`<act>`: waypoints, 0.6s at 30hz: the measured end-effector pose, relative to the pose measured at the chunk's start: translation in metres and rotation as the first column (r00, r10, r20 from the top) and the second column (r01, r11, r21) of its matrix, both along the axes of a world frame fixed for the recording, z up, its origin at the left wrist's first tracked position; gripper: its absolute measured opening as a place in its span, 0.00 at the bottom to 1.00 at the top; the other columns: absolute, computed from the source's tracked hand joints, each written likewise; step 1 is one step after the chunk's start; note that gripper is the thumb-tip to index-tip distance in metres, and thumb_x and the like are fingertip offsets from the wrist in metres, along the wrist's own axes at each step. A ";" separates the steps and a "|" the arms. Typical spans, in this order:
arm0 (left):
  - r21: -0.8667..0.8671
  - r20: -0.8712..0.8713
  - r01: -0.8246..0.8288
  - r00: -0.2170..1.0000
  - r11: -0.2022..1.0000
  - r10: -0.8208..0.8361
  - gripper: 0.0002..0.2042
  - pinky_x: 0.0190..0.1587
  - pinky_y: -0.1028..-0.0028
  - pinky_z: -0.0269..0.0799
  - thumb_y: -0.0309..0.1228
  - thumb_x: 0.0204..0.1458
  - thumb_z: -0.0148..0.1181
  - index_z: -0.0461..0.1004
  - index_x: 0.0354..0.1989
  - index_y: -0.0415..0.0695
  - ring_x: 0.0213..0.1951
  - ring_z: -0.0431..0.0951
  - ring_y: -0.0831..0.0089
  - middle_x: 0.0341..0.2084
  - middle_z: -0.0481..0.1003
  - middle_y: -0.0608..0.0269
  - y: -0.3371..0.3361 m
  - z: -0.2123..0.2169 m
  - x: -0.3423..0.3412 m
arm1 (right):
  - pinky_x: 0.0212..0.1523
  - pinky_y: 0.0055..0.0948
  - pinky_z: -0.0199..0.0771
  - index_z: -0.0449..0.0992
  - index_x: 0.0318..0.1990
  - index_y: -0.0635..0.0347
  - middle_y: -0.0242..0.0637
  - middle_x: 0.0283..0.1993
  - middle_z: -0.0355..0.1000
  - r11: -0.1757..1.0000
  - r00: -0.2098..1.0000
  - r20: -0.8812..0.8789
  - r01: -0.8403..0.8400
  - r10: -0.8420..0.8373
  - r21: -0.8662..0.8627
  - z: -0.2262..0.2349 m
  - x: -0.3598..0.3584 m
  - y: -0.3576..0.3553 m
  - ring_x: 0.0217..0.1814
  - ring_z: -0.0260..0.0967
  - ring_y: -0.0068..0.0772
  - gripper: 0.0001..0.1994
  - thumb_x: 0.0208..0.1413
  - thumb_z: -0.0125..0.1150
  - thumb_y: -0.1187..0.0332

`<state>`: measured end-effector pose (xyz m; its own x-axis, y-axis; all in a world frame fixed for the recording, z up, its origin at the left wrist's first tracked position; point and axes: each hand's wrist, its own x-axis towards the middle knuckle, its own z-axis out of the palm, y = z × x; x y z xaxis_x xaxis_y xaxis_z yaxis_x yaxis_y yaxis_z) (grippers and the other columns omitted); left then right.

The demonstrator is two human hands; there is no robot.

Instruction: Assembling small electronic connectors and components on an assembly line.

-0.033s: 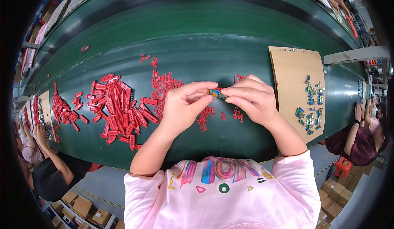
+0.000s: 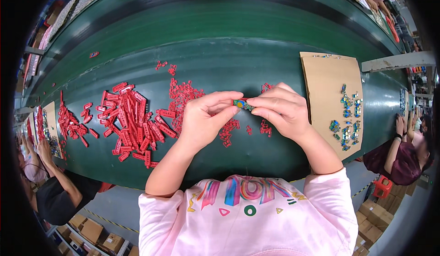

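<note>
A small green circuit board [image 2: 241, 104] with a round yellow part and a bit of blue sits between my two hands, above the green table. My left hand [image 2: 206, 116] pinches its left end between thumb and forefinger. At its right end, my right hand [image 2: 284, 111] closes thumb and fingers on it. Just behind the board shows a bit of red, mostly hidden by my fingers. Small red plastic pieces [image 2: 184, 95] lie scattered beside and under my left hand. Left of them is a heap of longer red plastic casings [image 2: 137, 118].
On the right, a cardboard sheet [image 2: 327, 77] bears several small circuit boards [image 2: 347, 104]. A smaller pile of red casings [image 2: 71, 123] lies far left. Along the back runs a green belt [image 2: 206, 20]. Co-workers sit at both sides; a grey metal bar [image 2: 396, 61] juts in at right.
</note>
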<state>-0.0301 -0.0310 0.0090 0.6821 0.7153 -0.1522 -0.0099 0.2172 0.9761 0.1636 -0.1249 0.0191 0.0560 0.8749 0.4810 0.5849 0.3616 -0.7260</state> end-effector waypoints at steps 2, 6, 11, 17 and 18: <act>-0.009 0.010 0.000 1.000 1.000 0.000 0.15 0.36 0.84 0.75 0.14 0.51 0.60 0.79 0.47 0.36 0.34 0.81 0.79 0.35 0.82 0.59 0.000 0.000 0.000 | 0.32 0.21 0.66 0.85 0.40 0.56 0.28 0.32 0.76 1.000 0.998 0.057 0.023 -0.024 0.018 0.001 0.001 0.000 0.30 0.64 0.24 0.11 0.46 0.71 0.75; -0.150 0.080 -0.030 0.996 0.988 0.043 0.13 0.37 0.84 0.77 0.15 0.52 0.59 0.80 0.46 0.36 0.35 0.82 0.76 0.35 0.82 0.57 0.000 0.001 0.001 | 0.36 0.23 0.68 0.86 0.40 0.56 0.30 0.33 0.76 0.994 0.949 0.298 0.091 -0.106 0.066 0.004 0.002 -0.001 0.34 0.65 0.26 0.12 0.45 0.72 0.72; -0.240 0.107 -0.063 0.990 0.969 0.091 0.12 0.37 0.83 0.77 0.15 0.53 0.57 0.80 0.45 0.36 0.35 0.83 0.75 0.34 0.82 0.57 0.000 0.001 0.002 | 0.28 0.21 0.65 0.85 0.38 0.54 0.30 0.34 0.76 0.992 0.945 0.304 0.104 -0.122 0.076 0.003 0.003 0.005 0.30 0.65 0.23 0.09 0.47 0.71 0.75; -0.098 0.077 -0.084 0.993 0.992 0.092 0.11 0.35 0.84 0.77 0.15 0.53 0.56 0.80 0.43 0.36 0.35 0.83 0.74 0.33 0.82 0.58 -0.004 -0.004 0.001 | 0.28 0.21 0.67 0.84 0.40 0.57 0.34 0.35 0.77 0.962 0.972 -0.231 -0.011 -0.054 -0.273 -0.006 -0.003 0.006 0.28 0.67 0.24 0.09 0.50 0.68 0.77; -0.072 0.064 -0.090 0.993 0.993 0.094 0.11 0.34 0.85 0.75 0.15 0.53 0.56 0.80 0.43 0.36 0.34 0.83 0.75 0.32 0.82 0.59 -0.003 -0.004 0.002 | 0.28 0.22 0.67 0.84 0.41 0.58 0.34 0.34 0.77 0.963 0.967 -0.250 -0.011 -0.058 -0.268 -0.007 -0.004 0.007 0.28 0.68 0.24 0.09 0.51 0.67 0.77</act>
